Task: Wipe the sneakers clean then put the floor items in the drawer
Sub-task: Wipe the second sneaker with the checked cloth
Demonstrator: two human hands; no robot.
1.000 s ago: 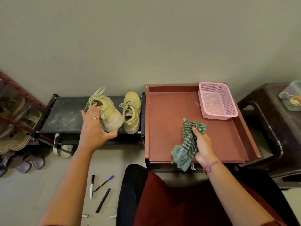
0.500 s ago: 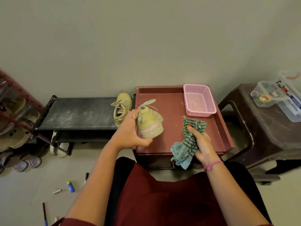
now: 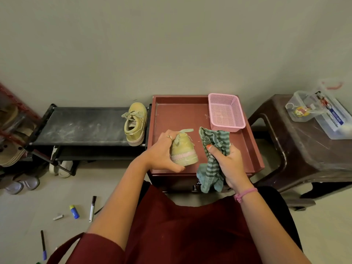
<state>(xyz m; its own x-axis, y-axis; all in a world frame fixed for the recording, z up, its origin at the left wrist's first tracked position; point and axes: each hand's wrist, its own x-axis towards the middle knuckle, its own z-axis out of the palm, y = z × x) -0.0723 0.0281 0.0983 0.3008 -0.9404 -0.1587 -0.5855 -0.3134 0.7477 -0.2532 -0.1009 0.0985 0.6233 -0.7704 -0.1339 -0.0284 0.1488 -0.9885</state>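
Yellow-green canvas sneaker [image 3: 183, 152], lifted off the black shoe rack [image 3: 83, 126], now sits gripped in the left hand [image 3: 162, 155] beside the right hand [image 3: 227, 162] clutching a striped green cloth [image 3: 213, 149]; wiping can begin.

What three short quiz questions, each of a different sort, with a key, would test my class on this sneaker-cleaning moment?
1. True or false: the second sneaker sits inside the pink basket.
2. Which hand grips the striped cloth? A) left hand B) right hand
3. Fill in: the pens and the glue stick lie on the ____.

Key:
1. False; it stands on the black shoe rack.
2. B; the left hand holds the sneaker over the red cabinet top.
3. Floor.
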